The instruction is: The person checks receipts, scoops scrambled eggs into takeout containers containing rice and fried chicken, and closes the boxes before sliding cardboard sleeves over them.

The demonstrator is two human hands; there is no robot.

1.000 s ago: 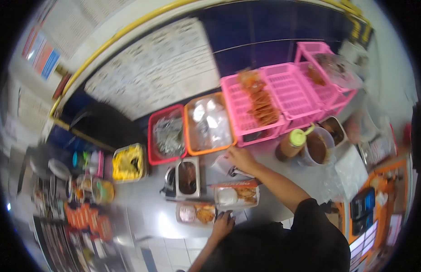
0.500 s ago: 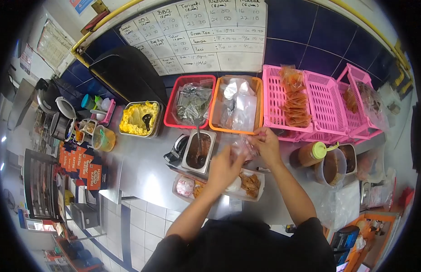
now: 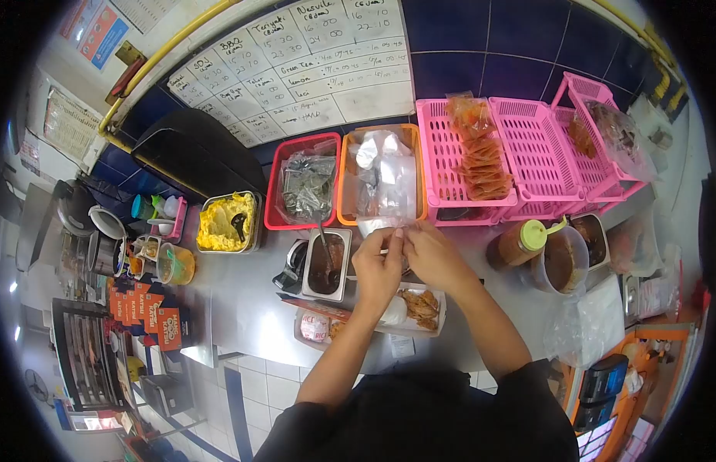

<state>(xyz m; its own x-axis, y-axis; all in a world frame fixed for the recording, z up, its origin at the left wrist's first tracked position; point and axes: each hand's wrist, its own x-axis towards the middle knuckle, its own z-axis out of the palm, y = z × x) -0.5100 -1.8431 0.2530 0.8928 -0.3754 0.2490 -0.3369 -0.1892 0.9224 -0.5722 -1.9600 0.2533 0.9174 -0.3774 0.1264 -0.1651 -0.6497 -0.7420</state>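
Note:
My left hand and my right hand meet in front of the orange basket. Thumbs and fingers of both pinch the edge of a small clear plastic bag, partly hidden by the fingers. Just below them lies an open paper food box with browned fried pieces and a white rounded item. At its left another box holds a wrapped pack marked RICE. Beside my left hand stands a metal container of dark brown sauce with a spoon in it.
Behind are a red basket of small packets and pink baskets, one with orange sachets. A yellow-filled tray stands left. A sauce bottle and a tub of brown sauce stand right.
My hands have come together, with fingertips now touching at the bag's edge. Before, they were apart with the bag stretched between them. The view has shifted a little to the right.

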